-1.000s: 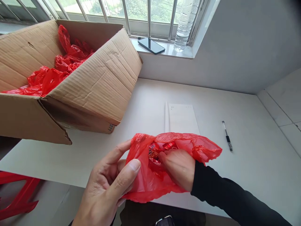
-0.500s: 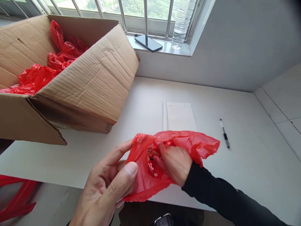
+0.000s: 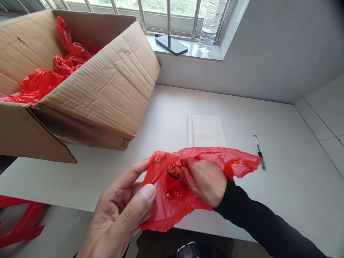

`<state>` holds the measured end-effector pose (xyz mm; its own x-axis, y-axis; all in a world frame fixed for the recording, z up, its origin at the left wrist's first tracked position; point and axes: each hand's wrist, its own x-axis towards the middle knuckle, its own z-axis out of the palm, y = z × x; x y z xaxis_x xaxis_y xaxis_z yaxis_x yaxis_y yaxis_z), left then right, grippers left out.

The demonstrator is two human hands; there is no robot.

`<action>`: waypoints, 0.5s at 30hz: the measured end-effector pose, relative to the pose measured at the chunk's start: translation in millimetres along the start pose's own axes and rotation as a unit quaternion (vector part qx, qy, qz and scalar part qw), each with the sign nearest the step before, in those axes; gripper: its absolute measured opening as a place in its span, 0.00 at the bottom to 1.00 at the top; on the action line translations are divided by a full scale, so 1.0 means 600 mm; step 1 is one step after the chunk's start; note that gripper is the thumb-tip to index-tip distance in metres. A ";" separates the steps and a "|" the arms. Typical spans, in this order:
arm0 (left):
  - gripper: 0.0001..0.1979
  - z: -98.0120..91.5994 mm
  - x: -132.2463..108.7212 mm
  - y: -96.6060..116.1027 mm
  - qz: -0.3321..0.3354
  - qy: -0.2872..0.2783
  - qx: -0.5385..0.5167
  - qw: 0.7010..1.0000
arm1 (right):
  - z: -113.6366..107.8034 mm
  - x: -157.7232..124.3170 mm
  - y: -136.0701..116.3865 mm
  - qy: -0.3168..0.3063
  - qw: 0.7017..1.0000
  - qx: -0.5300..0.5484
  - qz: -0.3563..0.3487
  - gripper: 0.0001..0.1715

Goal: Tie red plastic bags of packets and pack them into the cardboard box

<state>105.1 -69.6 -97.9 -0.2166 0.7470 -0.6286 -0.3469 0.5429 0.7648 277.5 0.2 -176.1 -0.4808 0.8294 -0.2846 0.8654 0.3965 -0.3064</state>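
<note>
A thin red plastic bag (image 3: 161, 211) is spread open above the table's front edge. My left hand (image 3: 120, 208) grips its left rim between thumb and fingers. Inside the bag mouth, my right hand (image 3: 206, 179) has its fingers curled and pressed against a small red wrapped snack packet (image 3: 174, 171) with an orange-brown picture on it. The fingertips are partly hidden behind the packet and the bag film. Below that packet, more red wrapping with pale print shows at the bottom of the bag.
At the left stands an open cardboard box (image 3: 107, 86) holding several red plastic bags (image 3: 70, 57). A white notebook (image 3: 209, 130) and a pen (image 3: 259, 152) lie on the white table (image 3: 166, 118). A phone (image 3: 171, 44) and a water bottle (image 3: 211, 27) are on the windowsill.
My right hand has shifted slightly up and right inside the bag, and the small packet has turned and risen with it. My left hand keeps its hold on the rim.
</note>
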 end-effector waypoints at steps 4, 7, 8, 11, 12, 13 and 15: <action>0.40 0.000 0.000 0.002 -0.002 -0.010 -0.002 1.000 | -0.009 -0.009 0.005 0.026 0.999 0.008 0.023 0.15; 0.40 0.001 -0.001 0.004 -0.003 -0.014 -0.002 1.000 | -0.010 -0.009 0.004 0.050 0.998 0.016 0.041 0.13; 0.40 0.001 -0.001 0.004 -0.004 -0.016 0.000 1.000 | -0.008 -0.007 0.002 0.055 0.997 0.025 0.051 0.13; 0.41 0.002 -0.001 0.003 -0.002 -0.025 0.003 1.000 | 0.004 -0.001 -0.009 0.065 0.991 0.076 0.086 0.14; 0.40 0.002 0.000 0.002 0.000 -0.029 0.004 1.000 | 0.010 0.000 -0.014 0.067 0.989 0.093 0.097 0.15; 0.39 0.001 0.001 0.001 0.003 -0.033 0.004 0.999 | 0.017 0.000 -0.019 0.064 0.987 0.107 0.100 0.16; 0.36 0.000 0.003 -0.001 0.010 -0.035 0.010 0.999 | 0.032 -0.004 -0.029 0.049 0.987 0.131 0.074 0.17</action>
<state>104.9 -68.7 -99.6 -0.1579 0.7829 -0.6018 -0.3241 0.5346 0.7805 261.0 -16.1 -187.4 -0.3244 0.9099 -0.2587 0.8530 0.1631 -0.4958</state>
